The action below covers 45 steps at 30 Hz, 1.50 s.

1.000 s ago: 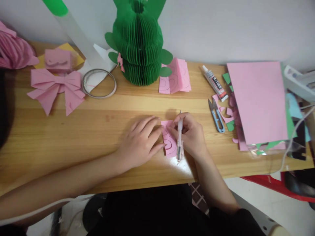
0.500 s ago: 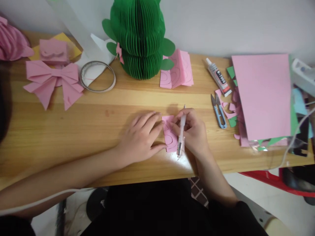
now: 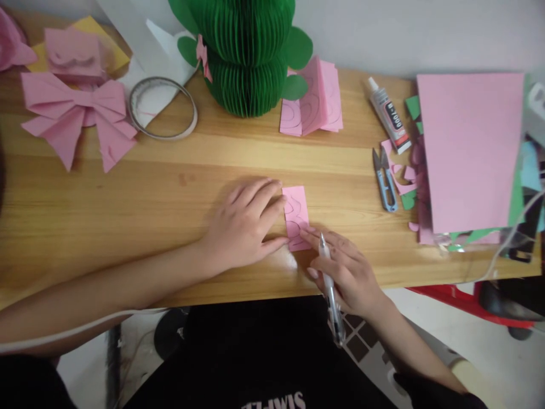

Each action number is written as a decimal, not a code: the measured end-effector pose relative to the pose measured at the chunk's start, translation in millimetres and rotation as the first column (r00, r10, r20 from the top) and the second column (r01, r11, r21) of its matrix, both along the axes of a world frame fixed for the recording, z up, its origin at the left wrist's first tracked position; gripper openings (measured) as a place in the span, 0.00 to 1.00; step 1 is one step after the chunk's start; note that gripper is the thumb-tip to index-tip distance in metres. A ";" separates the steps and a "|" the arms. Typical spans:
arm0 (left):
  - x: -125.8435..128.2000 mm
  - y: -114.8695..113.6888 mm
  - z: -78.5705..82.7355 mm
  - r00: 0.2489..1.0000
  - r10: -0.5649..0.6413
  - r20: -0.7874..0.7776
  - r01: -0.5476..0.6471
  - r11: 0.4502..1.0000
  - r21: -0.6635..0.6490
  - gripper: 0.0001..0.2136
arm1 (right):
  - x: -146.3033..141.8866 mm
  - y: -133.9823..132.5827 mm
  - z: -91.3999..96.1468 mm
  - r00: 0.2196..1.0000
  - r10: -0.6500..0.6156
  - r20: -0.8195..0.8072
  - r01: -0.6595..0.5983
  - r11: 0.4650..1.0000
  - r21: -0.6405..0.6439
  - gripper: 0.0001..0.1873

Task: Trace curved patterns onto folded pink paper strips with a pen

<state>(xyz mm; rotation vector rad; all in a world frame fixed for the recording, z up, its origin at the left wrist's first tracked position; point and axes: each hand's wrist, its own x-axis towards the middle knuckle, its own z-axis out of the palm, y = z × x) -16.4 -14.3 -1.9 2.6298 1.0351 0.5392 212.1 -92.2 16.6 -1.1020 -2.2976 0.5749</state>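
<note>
Pink rectangular paper (image 3: 297, 211): my left hand (image 3: 246, 227), loosely spread, touches its edge; my right hand (image 3: 349, 277) pinches a slim translucent pen (image 3: 330, 292).

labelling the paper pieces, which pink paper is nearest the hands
The small pink strip with drawn curves, between the left hand and right hand; the folded pink paper and large pink sheet lie farther away.
</note>
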 end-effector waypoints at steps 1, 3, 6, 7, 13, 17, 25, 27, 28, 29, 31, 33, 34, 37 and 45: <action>0.2 0.0 0.2 1.000 0.003 0.002 -0.003 1.000 -0.004 0.23 | -0.2 -2.7 -1.7 1.000 0.012 -0.003 -0.012 1.000 -0.001 0.11; 0.5 0.0 0.9 1.000 0.007 -0.001 -0.007 1.000 -0.003 0.22 | -1.2 -6.6 -5.3 1.000 0.027 -0.005 -0.027 1.000 0.002 0.09; 0.8 0.2 1.7 1.000 0.009 -0.011 -0.008 1.000 0.014 0.22 | -2.4 -10.0 -10.6 0.999 0.034 0.025 -0.035 0.999 0.039 0.07; 0.9 0.2 1.7 1.000 0.008 -0.013 -0.007 1.000 0.021 0.22 | -2.6 -10.6 -11.8 0.999 0.032 0.042 -0.034 0.998 0.052 0.06; 0.5 0.1 -1.8 1.000 0.023 -0.018 -0.022 0.999 0.035 0.24 | -7.1 -10.3 -11.4 0.986 -0.013 0.166 -0.015 0.986 0.165 0.01; -1.3 1.9 -3.9 0.999 0.035 0.024 -0.035 0.999 -0.004 0.25 | -9.8 -9.9 -9.2 0.974 -0.006 0.226 -0.045 0.974 0.223 0.02; -10.3 6.8 1.5 0.962 -0.271 0.024 0.271 0.962 -0.016 0.20 | -12.2 -10.1 -9.2 0.972 -0.017 0.236 -0.044 0.967 0.250 0.02; -11.9 6.7 2.0 0.949 -0.312 -0.035 0.312 0.950 -0.018 0.22 | -12.6 -9.6 -8.3 0.971 -0.017 0.238 -0.045 0.967 0.253 0.03; -12.5 6.6 1.9 0.945 -0.322 -0.057 0.321 0.947 -0.015 0.23 | -12.4 -9.3 -7.8 0.970 -0.017 0.241 -0.046 0.966 0.255 0.03; -13.1 6.5 1.7 0.942 -0.329 -0.074 0.329 0.944 -0.012 0.23 | -12.1 -9.0 -7.4 0.970 -0.017 0.244 -0.048 0.965 0.259 0.04; -14.0 6.5 0.8 0.937 -0.337 -0.095 0.338 0.941 -0.015 0.24 | -11.1 -8.3 -6.9 0.969 -0.016 0.245 -0.052 0.962 0.267 0.04; -14.4 6.8 -0.1 0.934 -0.342 -0.101 0.341 0.940 -0.030 0.25 | -10.3 -7.2 -6.6 0.970 -0.007 0.241 -0.061 0.960 0.274 0.04; -14.3 7.1 -0.5 0.934 -0.342 -0.101 0.340 0.940 -0.038 0.25 | -10.2 -6.4 -6.5 0.971 -0.002 0.238 -0.066 0.959 0.276 0.04; -13.9 8.0 -0.9 0.940 -0.329 -0.090 0.325 0.944 -0.065 0.24 | -11.5 -2.4 -4.5 0.976 -0.002 0.218 -0.061 0.957 0.284 0.05; -15.6 8.3 1.0 0.946 -0.318 -0.061 0.315 0.947 -0.057 0.22 | -14.9 13.1 0.7 0.989 -0.028 0.146 -0.018 0.952 0.306 0.09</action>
